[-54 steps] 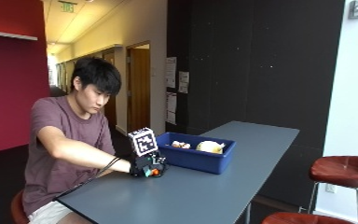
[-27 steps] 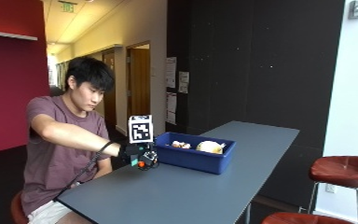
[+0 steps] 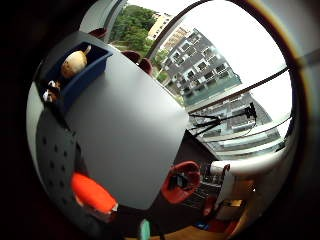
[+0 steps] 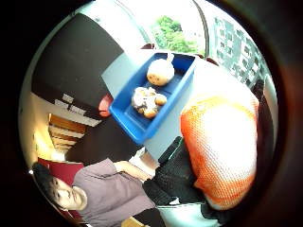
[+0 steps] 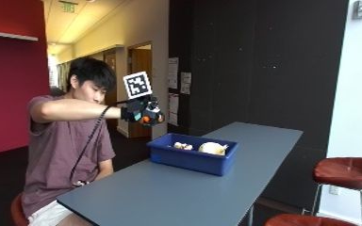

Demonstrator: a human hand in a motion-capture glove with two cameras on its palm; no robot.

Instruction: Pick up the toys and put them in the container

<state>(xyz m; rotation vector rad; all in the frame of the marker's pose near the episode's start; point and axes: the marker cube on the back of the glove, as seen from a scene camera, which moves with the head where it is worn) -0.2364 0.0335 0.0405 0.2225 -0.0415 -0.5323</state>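
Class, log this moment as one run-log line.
right hand: raised, grips orange toy | blue container: two toys inside, on table | toy not yet dropped

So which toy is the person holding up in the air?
Find the long grey table and the blue container on it. Up and to the side of the container, the gloved right hand grips an orange toy. Both toys in the container are pale; this one is bright orange.
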